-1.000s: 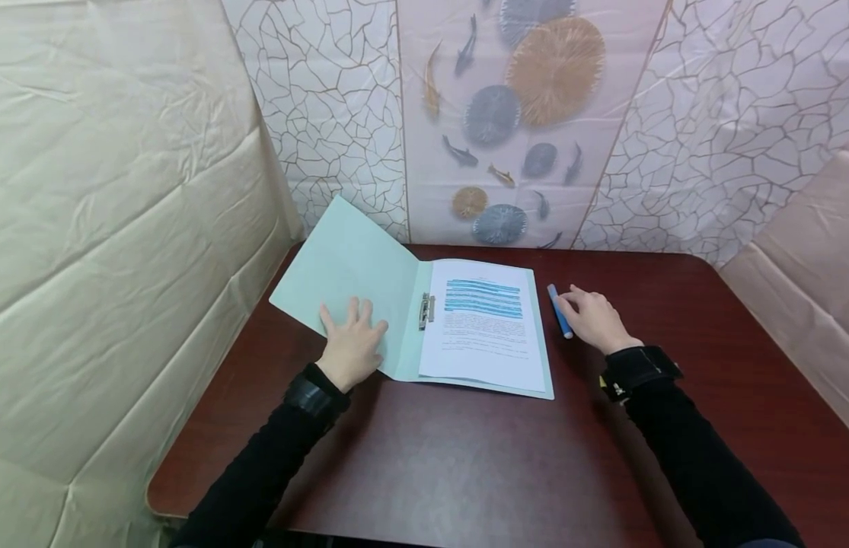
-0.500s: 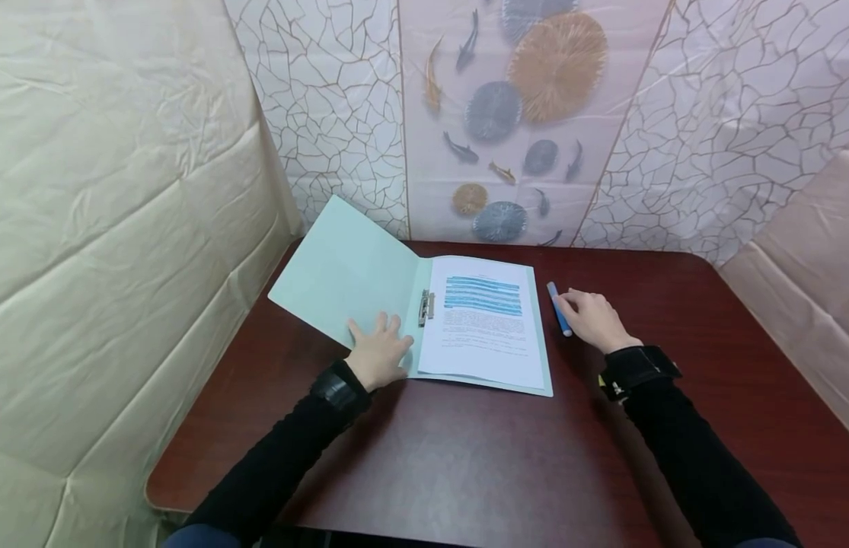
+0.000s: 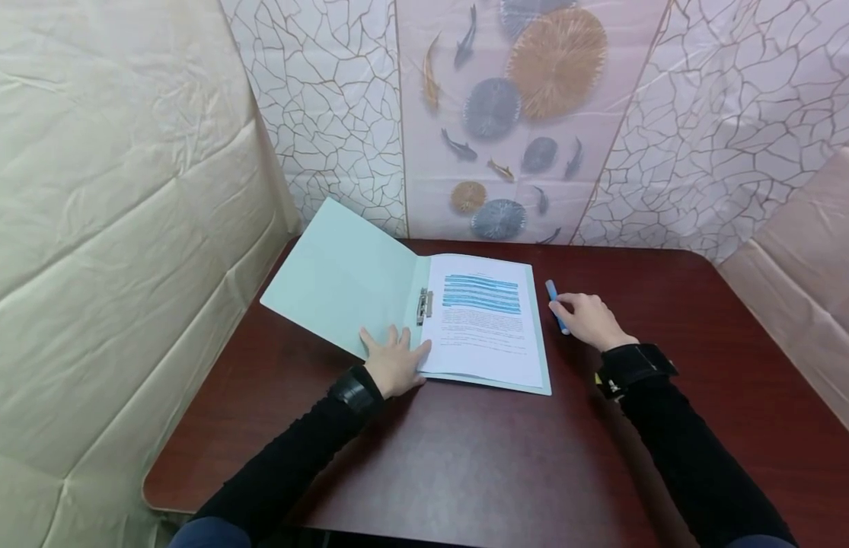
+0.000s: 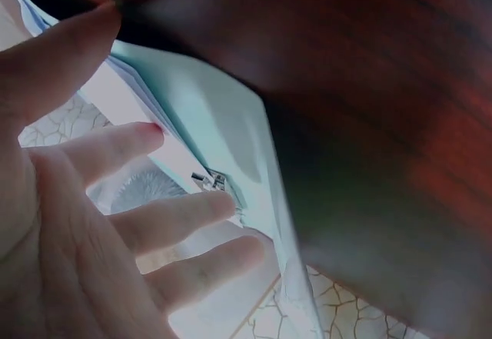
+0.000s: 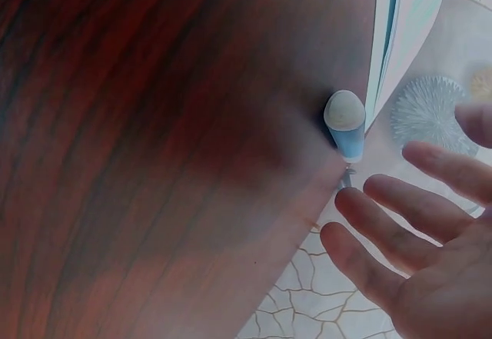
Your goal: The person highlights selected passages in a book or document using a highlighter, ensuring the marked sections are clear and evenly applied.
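Note:
A pale green folder (image 3: 342, 274) lies open on the table, its left cover turned out to the left. White printed sheets (image 3: 482, 358) with blue-highlighted lines on their upper part sit on its right side, beside a metal clip (image 3: 421, 307). My left hand (image 3: 395, 365) is spread over the folder's lower edge near the spine; whether it touches is unclear. In the left wrist view its fingers (image 4: 184, 220) are loosely extended and hold nothing. My right hand (image 3: 592, 318) is beside a blue marker (image 3: 551, 291), fingers relaxed. The right wrist view shows the marker (image 5: 348, 135) outside the fingers.
The dark reddish-brown table (image 3: 493, 464) carries the folder and marker. A patterned cloth (image 3: 493, 175) hangs behind its far edge. Padded cream panels (image 3: 122, 228) rise at the left, and a pinkish covering (image 3: 808, 274) at the right.
My left hand has slid to the right along the folder's lower edge, from the left cover to the spine. My right hand and the marker have stayed nearly still.

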`<state>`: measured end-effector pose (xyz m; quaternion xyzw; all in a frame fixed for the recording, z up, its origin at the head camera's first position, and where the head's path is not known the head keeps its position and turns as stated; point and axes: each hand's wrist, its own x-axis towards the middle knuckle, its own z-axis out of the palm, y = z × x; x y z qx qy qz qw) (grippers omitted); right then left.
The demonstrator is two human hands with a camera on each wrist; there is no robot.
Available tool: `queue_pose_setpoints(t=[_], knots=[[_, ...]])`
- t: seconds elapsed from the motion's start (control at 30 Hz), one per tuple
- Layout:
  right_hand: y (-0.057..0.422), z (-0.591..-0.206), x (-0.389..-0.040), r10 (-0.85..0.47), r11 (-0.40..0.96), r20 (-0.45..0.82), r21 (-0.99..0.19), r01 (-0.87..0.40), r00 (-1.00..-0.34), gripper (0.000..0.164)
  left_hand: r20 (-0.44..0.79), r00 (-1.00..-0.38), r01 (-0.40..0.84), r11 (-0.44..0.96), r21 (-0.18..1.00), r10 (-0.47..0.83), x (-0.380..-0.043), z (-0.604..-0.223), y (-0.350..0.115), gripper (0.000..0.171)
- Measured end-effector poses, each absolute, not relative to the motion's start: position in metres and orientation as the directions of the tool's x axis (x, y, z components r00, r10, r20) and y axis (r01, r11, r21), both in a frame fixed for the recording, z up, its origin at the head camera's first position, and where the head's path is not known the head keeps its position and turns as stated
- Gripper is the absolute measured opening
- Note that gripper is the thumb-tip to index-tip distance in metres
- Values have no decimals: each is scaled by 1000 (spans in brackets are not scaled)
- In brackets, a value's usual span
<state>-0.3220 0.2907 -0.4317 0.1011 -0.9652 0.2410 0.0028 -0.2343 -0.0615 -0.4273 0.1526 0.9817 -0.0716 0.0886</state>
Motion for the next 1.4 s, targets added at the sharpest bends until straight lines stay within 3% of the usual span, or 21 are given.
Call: queue_pose_setpoints(t=[0.63, 1.17, 1.4], knots=[[288, -438, -330, -198, 883, 13, -432, -184, -980, 43, -169, -938, 330, 932, -154, 304, -233, -433, -47, 63], [290, -440, -332, -189, 888, -6, -427, -168, -982, 63, -196, -929, 341, 932, -122, 314, -235, -433, -45, 65], [289, -442, -334, -189, 899, 2, -402, -174, -982, 64, -193, -927, 344, 933, -106, 320, -239, -436, -46, 69]])
